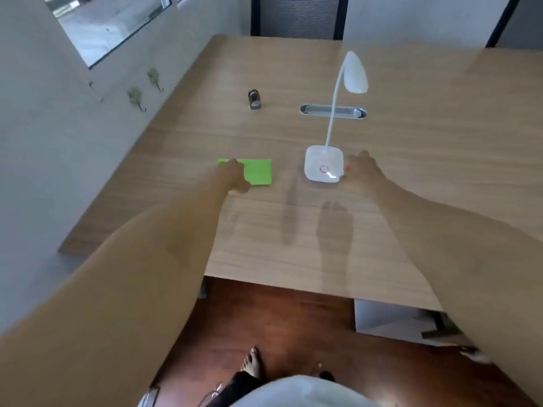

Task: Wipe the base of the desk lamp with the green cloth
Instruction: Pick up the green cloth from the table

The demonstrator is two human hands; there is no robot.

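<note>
Left hand (235,174) laid palm down over the near-left part of the green cloth (258,171), fingers loosely together, thumb out toward the near edge; no pinch visible. Right hand (363,171) just beside the right edge of the lamp base (323,163), fingers half curled toward it; contact impossible to tell through the blur. Cloth folded flat on the wooden desk (293,245), left of the base and apart from it. White desk lamp (355,73) upright, neck arching back over a grey cable slot (349,113). Small dark object (254,99) farther back on the left.
</note>
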